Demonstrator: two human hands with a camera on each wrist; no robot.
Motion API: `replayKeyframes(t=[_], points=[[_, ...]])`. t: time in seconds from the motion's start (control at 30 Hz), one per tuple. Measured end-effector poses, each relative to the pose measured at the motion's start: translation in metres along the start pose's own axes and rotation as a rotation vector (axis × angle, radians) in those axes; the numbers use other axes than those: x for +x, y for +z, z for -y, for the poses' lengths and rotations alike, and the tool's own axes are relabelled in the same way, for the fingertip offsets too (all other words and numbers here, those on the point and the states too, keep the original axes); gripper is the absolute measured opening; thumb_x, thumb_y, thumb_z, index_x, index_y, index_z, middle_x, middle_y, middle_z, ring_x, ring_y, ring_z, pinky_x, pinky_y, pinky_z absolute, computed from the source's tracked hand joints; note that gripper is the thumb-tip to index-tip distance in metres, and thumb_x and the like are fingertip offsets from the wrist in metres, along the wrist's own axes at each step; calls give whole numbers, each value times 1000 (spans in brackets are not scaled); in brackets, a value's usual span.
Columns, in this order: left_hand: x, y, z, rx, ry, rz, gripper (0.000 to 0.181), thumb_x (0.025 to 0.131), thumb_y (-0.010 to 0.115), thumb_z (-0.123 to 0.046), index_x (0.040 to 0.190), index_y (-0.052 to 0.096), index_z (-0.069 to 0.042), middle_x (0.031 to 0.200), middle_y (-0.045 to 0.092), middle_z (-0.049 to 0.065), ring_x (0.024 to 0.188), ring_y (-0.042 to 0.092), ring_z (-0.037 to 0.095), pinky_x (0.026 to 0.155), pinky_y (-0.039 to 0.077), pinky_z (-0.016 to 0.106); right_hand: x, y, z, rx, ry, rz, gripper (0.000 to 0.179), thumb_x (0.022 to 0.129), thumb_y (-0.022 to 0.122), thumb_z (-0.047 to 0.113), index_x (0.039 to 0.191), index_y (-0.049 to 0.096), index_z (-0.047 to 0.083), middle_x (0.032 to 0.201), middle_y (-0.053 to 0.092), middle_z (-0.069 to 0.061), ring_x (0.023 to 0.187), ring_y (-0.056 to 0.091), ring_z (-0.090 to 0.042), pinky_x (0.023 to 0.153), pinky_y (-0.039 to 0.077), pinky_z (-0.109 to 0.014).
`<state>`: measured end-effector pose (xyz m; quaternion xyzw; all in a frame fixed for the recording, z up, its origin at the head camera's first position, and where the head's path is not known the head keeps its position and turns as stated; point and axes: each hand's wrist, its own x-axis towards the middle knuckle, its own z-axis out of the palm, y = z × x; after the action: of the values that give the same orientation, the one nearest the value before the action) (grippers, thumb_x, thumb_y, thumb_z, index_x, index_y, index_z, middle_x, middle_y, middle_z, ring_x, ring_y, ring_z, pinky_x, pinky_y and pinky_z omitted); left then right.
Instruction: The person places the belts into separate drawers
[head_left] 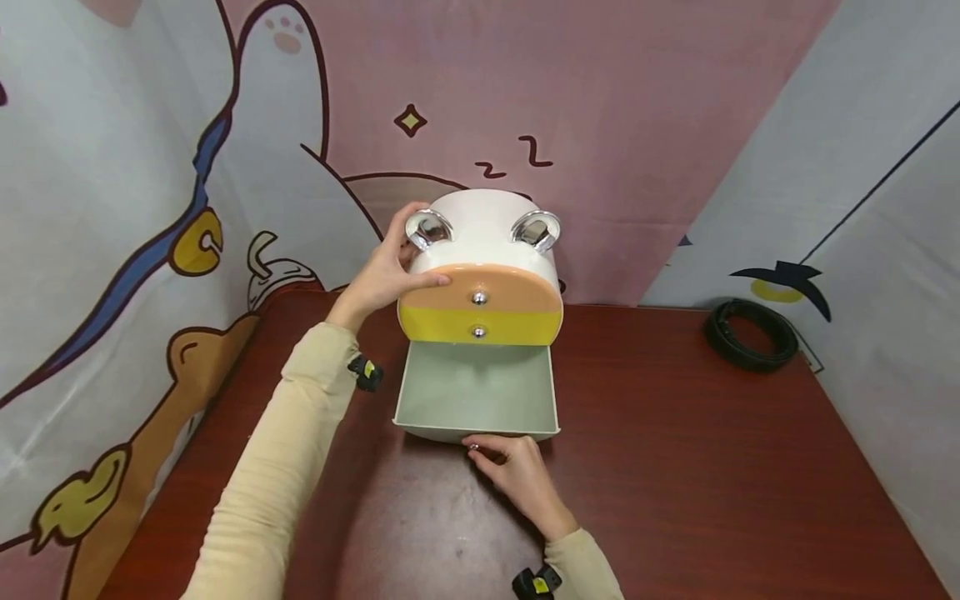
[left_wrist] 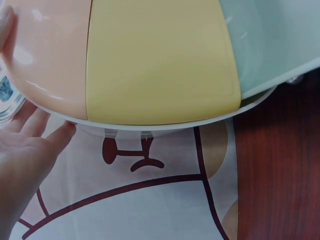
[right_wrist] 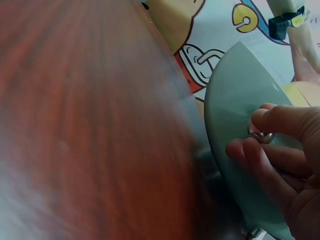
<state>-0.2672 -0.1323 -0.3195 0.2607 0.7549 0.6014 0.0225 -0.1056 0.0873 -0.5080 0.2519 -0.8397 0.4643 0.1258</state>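
A small white drawer cabinet (head_left: 480, 212) stands on the table, with two round chrome pieces on top. Its orange drawer (head_left: 517, 287) and yellow drawer (head_left: 517, 325) are closed, each with a silver knob. The bottom, pale green drawer (head_left: 476, 387) is pulled far out, and its visible floor is bare. My left hand (head_left: 382, 271) grips the cabinet's upper left side, thumb on the orange front; in the left wrist view its fingertips touch the side. At the green drawer's front, my right hand (head_left: 517, 475) pinches the silver knob (right_wrist: 261, 135) between thumb and fingers.
A black ring-shaped roll (head_left: 752, 335) lies at the back right of the reddish-brown table (head_left: 675, 467). Behind the cabinet and along the sides hangs a cartoon-printed cloth (head_left: 600, 125). A dark band with a small device (head_left: 365, 372) sits on the left wrist.
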Motion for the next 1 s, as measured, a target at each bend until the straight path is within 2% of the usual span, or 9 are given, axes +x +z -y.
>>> replayKeyframes(t=[0.27,0.37,0.47,0.53,0.67,0.77,0.87,1.0], points=[[0,0,-1,0,-13,-1,97,79,76,6,150,13,-14,147,34,15,126,46,29,96,42,43,-1,0,-2,19,-12,5,21,79,79,2,96,77,13,90,73,5,82,66,-5,68,50,-19],[-1,0,-2,-3,-17,-9,97,78,76,8,149,14,-15,146,34,14,128,45,28,98,41,45,1,-4,-1,31,4,46,20,80,77,2,98,77,13,92,73,4,79,64,-3,66,50,-20],[-1,0,-1,0,-11,-5,97,78,76,8,149,14,-16,146,35,15,128,45,28,97,41,45,2,-11,1,62,69,132,21,84,74,3,102,76,13,94,72,2,66,59,-1,60,49,-21],[-1,0,0,-2,-7,-2,97,78,76,7,149,14,-14,146,35,14,128,45,27,98,41,45,3,-16,3,80,119,209,22,86,72,3,106,75,12,96,72,1,63,59,-1,57,49,-21],[0,0,1,-3,1,-2,98,78,76,7,150,13,-12,147,34,14,131,42,26,100,39,45,7,-29,7,114,173,366,28,88,70,4,116,71,8,101,71,-4,74,64,-5,61,51,-23],[0,0,1,-7,1,2,98,78,77,7,150,12,-13,148,32,16,132,40,25,101,38,45,10,-41,12,138,176,430,30,89,70,7,119,68,6,102,71,-8,76,66,-7,63,52,-24],[0,0,1,-8,-3,3,99,78,77,6,150,12,-13,148,31,16,132,41,26,100,39,45,15,-54,17,168,175,446,28,90,69,11,118,69,5,100,71,-8,75,65,-8,63,52,-26],[0,0,1,-18,-3,3,98,78,76,8,150,11,-12,149,30,17,131,41,28,99,40,45,22,-71,20,186,144,411,27,91,69,13,117,69,6,98,71,-5,81,66,-9,67,52,-27]])
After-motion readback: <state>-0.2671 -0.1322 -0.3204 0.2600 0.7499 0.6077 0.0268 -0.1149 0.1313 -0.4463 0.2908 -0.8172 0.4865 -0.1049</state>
